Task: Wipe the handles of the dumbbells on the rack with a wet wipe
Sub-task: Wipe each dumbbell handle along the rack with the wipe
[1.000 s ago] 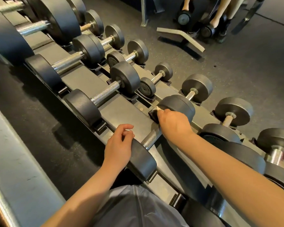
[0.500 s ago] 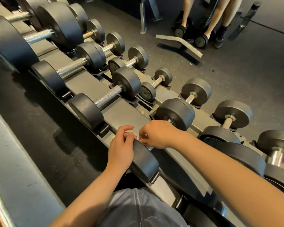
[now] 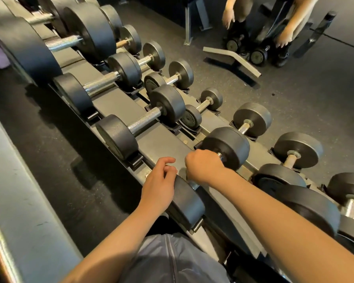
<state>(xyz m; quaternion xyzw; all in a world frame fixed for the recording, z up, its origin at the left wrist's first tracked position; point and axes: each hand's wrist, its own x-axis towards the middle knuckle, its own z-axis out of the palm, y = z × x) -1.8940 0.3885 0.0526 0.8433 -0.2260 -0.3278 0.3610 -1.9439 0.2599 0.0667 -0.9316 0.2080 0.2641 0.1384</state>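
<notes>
The right hand (image 3: 204, 167) is clenched round the handle of the nearest dumbbell (image 3: 226, 147) on the rack (image 3: 161, 139), its grip closed on the bar just beside the far weight; a glint of metal shows past the knuckles; the wipe itself is hidden under the fingers, so I cannot tell how it sits. Half a second ago this hand was down at the near end of the handle, close to the other hand; a second ago it was up against the far weight; now it sits far along the bar again. The left hand (image 3: 158, 185) rests on the near weight (image 3: 187, 203) of the same dumbbell, fingers loosely curled over its rim, grasping nothing, where it was before. To the left along the rack lie larger dumbbells with bare knurled handles, the next one (image 3: 145, 119) well apart from both hands; smaller dumbbells sit on the far row. On the floor beyond, another person's legs and hands (image 3: 284, 38) show beside a bench (image 3: 233, 58); the view has tilted slightly since the earlier frames.
</notes>
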